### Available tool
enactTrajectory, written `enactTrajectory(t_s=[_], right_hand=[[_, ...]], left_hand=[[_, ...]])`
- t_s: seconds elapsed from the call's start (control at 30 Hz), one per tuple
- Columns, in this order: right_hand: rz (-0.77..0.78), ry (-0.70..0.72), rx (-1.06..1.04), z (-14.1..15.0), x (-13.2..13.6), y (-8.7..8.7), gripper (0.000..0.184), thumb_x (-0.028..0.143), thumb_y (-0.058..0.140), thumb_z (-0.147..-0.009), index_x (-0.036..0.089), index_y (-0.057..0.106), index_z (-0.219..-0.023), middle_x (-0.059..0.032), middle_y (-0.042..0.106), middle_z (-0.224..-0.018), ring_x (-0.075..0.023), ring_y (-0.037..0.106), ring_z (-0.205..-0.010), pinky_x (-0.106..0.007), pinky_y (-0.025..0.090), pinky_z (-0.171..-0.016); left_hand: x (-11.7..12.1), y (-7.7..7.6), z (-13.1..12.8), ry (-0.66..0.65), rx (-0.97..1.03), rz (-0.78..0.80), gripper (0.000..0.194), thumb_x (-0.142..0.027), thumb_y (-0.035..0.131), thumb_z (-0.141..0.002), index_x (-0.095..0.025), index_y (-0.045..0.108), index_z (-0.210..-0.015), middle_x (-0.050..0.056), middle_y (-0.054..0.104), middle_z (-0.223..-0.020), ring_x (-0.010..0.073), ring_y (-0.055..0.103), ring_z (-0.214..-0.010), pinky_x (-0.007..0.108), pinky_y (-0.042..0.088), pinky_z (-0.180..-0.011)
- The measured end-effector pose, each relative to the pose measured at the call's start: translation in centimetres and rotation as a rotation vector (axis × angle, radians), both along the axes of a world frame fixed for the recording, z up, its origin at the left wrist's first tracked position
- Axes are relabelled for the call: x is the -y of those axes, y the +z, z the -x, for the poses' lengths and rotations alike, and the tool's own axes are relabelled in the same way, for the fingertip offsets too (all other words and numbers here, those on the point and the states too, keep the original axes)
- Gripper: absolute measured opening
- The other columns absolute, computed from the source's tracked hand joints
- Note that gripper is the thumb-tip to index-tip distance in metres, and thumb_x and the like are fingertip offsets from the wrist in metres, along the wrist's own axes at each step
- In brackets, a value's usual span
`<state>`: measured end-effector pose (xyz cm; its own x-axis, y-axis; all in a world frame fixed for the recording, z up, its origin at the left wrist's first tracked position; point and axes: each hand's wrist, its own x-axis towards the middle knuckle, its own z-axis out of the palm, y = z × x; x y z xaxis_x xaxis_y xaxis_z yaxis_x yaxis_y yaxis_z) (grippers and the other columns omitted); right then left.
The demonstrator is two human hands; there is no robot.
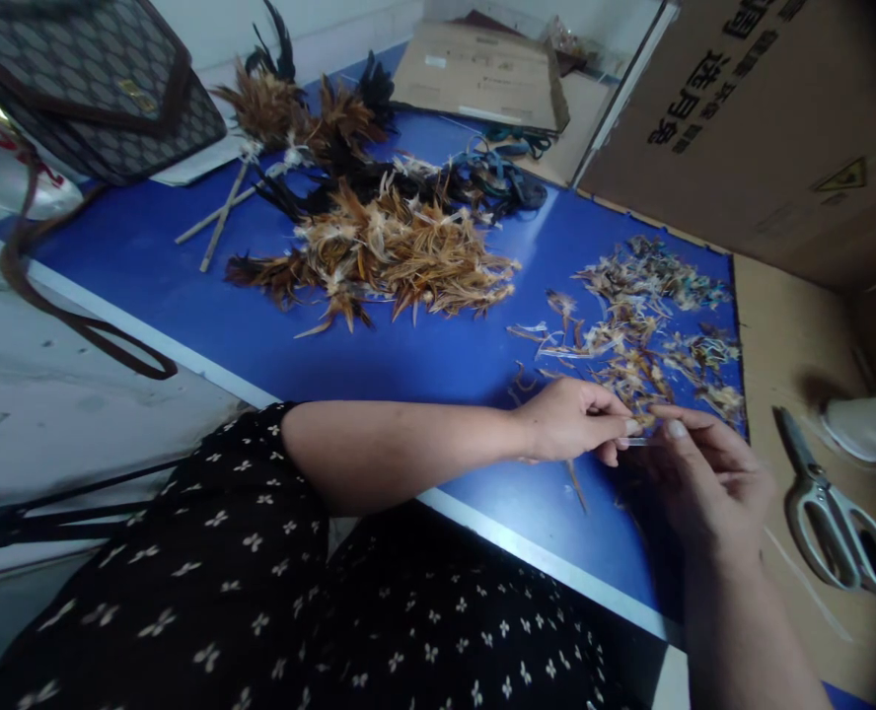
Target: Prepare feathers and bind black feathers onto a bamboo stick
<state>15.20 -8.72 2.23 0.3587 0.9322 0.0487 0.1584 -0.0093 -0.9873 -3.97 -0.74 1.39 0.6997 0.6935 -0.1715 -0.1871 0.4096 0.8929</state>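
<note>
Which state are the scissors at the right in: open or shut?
Shut, as far as visible: the scissors' blades show as one narrow shape, no gap between them, lying on the cardboard.

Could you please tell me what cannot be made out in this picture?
In the head view:
- Thin strip between left hand and right hand: ends hidden by fingers.
- Handbag: top cut off by the upper edge.
- White cylinder: cut off by the right edge.
</note>
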Motion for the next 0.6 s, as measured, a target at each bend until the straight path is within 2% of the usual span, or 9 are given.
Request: enactTrajectory(t_s=[0.13, 0.23, 0.33, 0.4, 0.47, 0.53, 0.6], right_hand=[[0.030, 0.079, 0.180, -1.1, 0.3, 0.0, 0.039, 0.056, 0.098, -0.086, 0.022, 0.088, -0.102, -0.0053, 0.083, -0.083, -0.0158, 0.073, -0.067, -0.024, 0.060, -0.062], [0.004, 0.112, 0.277, -1.7, 0.5, -0.3, 0.033, 0.052, 0.097, -0.089, 0.022, 0.085, -0.096, -0.0050, 0.082, -0.083, -0.0166, 0.072, -0.069, -0.027, 0.060, -0.066], [-0.114, -0.058, 0.296, -1.8, 0.5, -0.5, 0.033, 0.051, 0.097, -0.088, 0.021, 0.084, -0.095, -0.0016, 0.075, -0.076, -0.0139, 0.063, -0.062, -0.026, 0.050, -0.057], [-0.192, -0.225, 0.259, -1.6, 0.3, -0.4, 0.035, 0.050, 0.098, -0.087, 0.020, 0.085, -0.100, 0.0000, 0.072, -0.075, -0.0127, 0.059, -0.059, -0.025, 0.045, -0.054], [-0.229, -0.329, 0.248, -1.3, 0.1, -0.3, 0.040, 0.049, 0.098, -0.086, 0.020, 0.087, -0.110, 0.0006, 0.071, -0.076, -0.0128, 0.060, -0.058, -0.026, 0.045, -0.054], [-0.231, -0.319, 0.296, -1.1, 0.1, -0.3, 0.040, 0.048, 0.097, -0.088, 0.021, 0.088, -0.115, -0.0010, 0.073, -0.080, -0.0135, 0.061, -0.061, -0.027, 0.046, -0.057], [-0.230, -0.218, 0.357, -0.8, 0.2, -0.4, 0.031, 0.045, 0.094, -0.091, 0.022, 0.090, -0.111, -0.0043, 0.078, -0.086, -0.0158, 0.064, -0.066, -0.030, 0.049, -0.061]], left_hand=[[-0.1, 0.0, 0.0, 0.060, -0.006, 0.042, 0.022, -0.015, 0.081, -0.102, -0.014, 0.071, -0.083, -0.003, 0.071, -0.068, 0.0065, 0.066, -0.055, 0.023, 0.053, -0.067], [-0.2, 0.0, -0.1, 0.087, 0.046, 0.157, 0.019, -0.015, 0.081, -0.102, -0.013, 0.071, -0.086, 0.000, 0.075, -0.077, 0.0079, 0.071, -0.060, 0.025, 0.056, -0.070], [-0.6, -0.3, -0.2, 0.107, 0.139, 0.275, 0.015, -0.017, 0.084, -0.101, -0.011, 0.075, -0.090, 0.007, 0.082, -0.093, 0.0121, 0.079, -0.078, 0.030, 0.061, -0.084], [-0.9, -0.6, -0.1, 0.133, 0.193, 0.308, 0.014, -0.021, 0.089, -0.097, -0.011, 0.079, -0.092, 0.011, 0.085, -0.104, 0.0145, 0.081, -0.090, 0.034, 0.060, -0.094], [-1.2, -0.8, -0.1, 0.159, 0.236, 0.323, 0.020, -0.025, 0.096, -0.090, -0.011, 0.083, -0.095, 0.012, 0.086, -0.109, 0.0162, 0.080, -0.099, 0.036, 0.058, -0.102], [-1.3, -0.9, 0.0, 0.178, 0.263, 0.331, 0.029, -0.029, 0.104, -0.081, -0.012, 0.086, -0.096, 0.010, 0.086, -0.107, 0.0170, 0.078, -0.103, 0.038, 0.056, -0.108], [-1.3, -0.9, 0.0, 0.198, 0.277, 0.333, 0.036, -0.032, 0.108, -0.073, -0.013, 0.088, -0.096, 0.009, 0.085, -0.105, 0.0171, 0.076, -0.104, 0.039, 0.054, -0.113]])
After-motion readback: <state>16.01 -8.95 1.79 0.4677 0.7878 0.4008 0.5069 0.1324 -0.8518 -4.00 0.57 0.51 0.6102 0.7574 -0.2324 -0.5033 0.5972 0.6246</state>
